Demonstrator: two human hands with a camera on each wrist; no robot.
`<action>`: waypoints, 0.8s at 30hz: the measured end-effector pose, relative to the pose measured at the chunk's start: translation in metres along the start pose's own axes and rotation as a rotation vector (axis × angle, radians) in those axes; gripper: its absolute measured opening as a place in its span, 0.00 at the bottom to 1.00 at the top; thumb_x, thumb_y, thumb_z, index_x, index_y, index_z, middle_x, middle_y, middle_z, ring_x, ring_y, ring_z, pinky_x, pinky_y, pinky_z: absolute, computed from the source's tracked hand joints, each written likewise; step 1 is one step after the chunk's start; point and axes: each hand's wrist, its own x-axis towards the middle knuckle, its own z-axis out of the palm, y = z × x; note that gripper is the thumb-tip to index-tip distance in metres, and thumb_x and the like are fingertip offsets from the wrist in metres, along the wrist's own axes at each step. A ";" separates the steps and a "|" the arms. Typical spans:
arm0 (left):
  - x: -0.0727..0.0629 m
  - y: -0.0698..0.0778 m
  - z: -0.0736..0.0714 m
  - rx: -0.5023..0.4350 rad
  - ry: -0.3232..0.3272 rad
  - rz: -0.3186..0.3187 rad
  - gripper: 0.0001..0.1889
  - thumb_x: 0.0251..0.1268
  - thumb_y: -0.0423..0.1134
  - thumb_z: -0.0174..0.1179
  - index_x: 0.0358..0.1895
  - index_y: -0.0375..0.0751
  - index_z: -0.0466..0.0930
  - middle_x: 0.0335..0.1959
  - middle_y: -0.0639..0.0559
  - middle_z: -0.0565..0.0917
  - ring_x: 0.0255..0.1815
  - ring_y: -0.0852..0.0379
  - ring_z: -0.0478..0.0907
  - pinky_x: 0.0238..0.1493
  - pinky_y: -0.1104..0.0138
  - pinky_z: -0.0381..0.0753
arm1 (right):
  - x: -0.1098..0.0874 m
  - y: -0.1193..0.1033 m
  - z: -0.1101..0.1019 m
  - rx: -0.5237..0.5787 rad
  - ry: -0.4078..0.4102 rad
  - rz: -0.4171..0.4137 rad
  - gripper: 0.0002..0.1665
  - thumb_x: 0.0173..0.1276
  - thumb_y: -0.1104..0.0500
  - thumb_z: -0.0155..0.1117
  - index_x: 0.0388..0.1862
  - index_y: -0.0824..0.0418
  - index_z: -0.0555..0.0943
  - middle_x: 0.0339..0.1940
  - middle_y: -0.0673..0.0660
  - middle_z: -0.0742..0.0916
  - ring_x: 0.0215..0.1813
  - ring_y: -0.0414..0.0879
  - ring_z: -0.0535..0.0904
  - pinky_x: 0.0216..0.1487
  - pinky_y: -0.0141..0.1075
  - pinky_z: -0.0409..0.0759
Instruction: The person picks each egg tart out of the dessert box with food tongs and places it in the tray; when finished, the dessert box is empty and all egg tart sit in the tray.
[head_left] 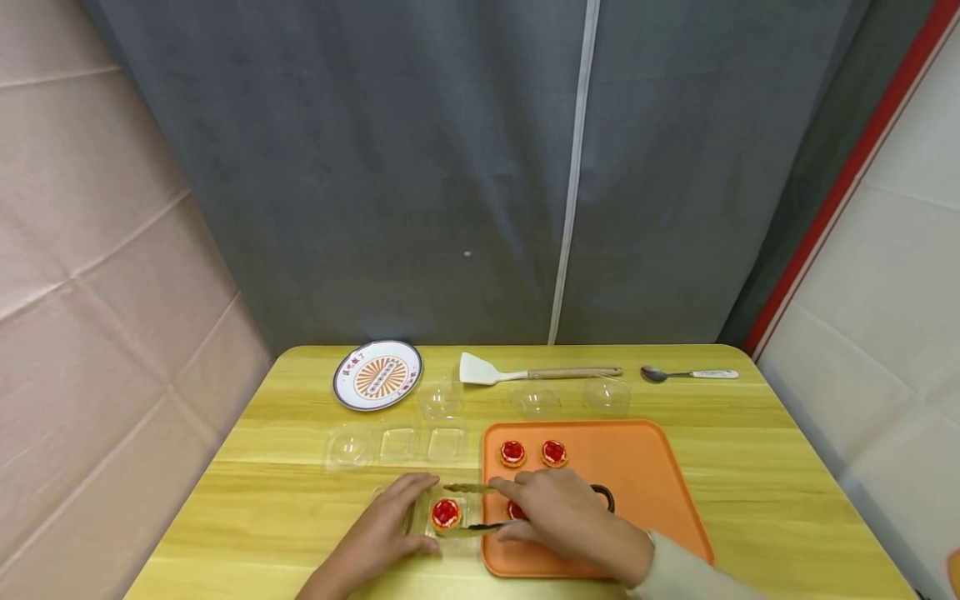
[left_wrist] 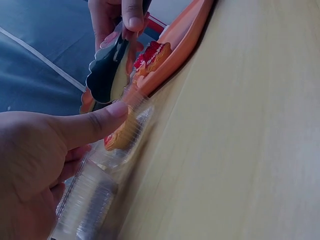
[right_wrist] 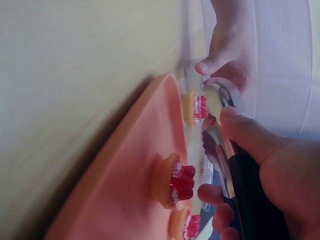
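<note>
My left hand (head_left: 386, 529) holds a clear plastic container (left_wrist: 92, 202) at its left end, thumb on one side and fingers on the other. A small tart with red topping (head_left: 446, 513) sits inside the container's right part. My right hand (head_left: 558, 512) grips metal food tongs (right_wrist: 222, 165) with black handles. Their scalloped tips are spread apart, one on either side of that tart in the head view; whether they touch it I cannot tell. Beneath the right hand, another tart (right_wrist: 167, 181) on the orange tray (head_left: 637, 500) is partly hidden in the head view.
Two more tarts (head_left: 533, 453) stand at the tray's back left. Behind lie clear plastic lids or cups (head_left: 351, 447), a patterned plate (head_left: 380, 350), a white spatula (head_left: 480, 371) with a wooden handle, and a spoon (head_left: 655, 374). A grey curtain (head_left: 375, 167) hangs beyond the table.
</note>
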 end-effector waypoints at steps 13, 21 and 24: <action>-0.002 -0.002 0.001 -0.062 -0.004 -0.038 0.46 0.49 0.58 0.76 0.73 0.46 0.72 0.69 0.54 0.76 0.70 0.44 0.73 0.68 0.42 0.74 | 0.020 -0.016 -0.007 -0.166 -0.081 -0.016 0.32 0.62 0.27 0.64 0.60 0.39 0.84 0.25 0.43 0.82 0.20 0.36 0.71 0.13 0.31 0.65; -0.002 -0.001 0.001 -0.052 0.009 -0.035 0.46 0.48 0.59 0.76 0.72 0.46 0.73 0.68 0.56 0.76 0.69 0.45 0.74 0.67 0.42 0.75 | 0.029 -0.023 -0.002 -0.251 -0.118 0.001 0.28 0.61 0.27 0.66 0.58 0.34 0.84 0.25 0.41 0.83 0.21 0.35 0.74 0.14 0.32 0.68; -0.003 -0.001 0.001 -0.051 0.011 -0.027 0.45 0.49 0.60 0.75 0.72 0.46 0.73 0.68 0.58 0.76 0.69 0.47 0.74 0.66 0.43 0.76 | 0.032 -0.027 0.000 -0.261 -0.122 -0.007 0.25 0.63 0.29 0.67 0.56 0.34 0.85 0.24 0.40 0.83 0.21 0.34 0.72 0.15 0.32 0.67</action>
